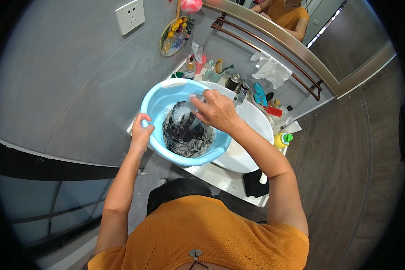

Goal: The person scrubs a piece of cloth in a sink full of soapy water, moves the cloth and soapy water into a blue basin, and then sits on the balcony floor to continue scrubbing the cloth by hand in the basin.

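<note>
A light blue plastic basin (185, 160) rests partly over the white washbasin and the countertop. Inside it lies dark wet cloth (185, 133), with water and white suds around and on it. At the basin's left rim, my left hand (142, 132) grips the edge, thumb on top. Over the basin, my right hand (219, 109) holds a small clear container (195, 100), tilted above the cloth. A clear streak, seemingly water, shows below that hand. My fingers partly hide the container, so its full shape cannot be told.
The white washbasin (256, 125) has a metal faucet (242, 94) behind it. Toothbrush cups (216, 76), several bottles and a yellow bottle with a green cap (282, 140) line the counter. Black cloth (254, 184) lies at the front right. A towel rail (263, 49) holds a white cloth (273, 69).
</note>
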Available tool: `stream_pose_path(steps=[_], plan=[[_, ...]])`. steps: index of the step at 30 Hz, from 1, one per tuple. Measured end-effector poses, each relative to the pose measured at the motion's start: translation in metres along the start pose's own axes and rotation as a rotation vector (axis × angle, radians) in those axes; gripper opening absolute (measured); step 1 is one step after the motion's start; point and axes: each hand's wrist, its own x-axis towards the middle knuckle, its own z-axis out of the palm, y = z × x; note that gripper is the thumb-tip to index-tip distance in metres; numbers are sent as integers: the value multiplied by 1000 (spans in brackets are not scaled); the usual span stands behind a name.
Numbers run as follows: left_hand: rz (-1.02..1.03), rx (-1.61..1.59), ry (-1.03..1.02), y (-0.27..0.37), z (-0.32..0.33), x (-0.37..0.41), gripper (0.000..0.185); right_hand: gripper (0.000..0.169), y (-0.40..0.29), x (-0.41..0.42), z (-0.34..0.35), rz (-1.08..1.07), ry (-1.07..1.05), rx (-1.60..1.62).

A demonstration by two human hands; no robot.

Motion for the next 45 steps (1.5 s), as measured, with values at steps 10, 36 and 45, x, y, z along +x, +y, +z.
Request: stream_pose_path(steps=[10, 36, 45], plan=[[22, 22, 41, -4, -1, 0, 25, 38, 58, -57, 4, 296, 90, -166], [-27, 61, 22, 1, 8, 4, 27, 37, 88, -301, 241, 1424, -219, 494], [-41, -2, 42, 0, 1, -2, 27, 29, 100, -275, 193, 1720, 123, 1146]])
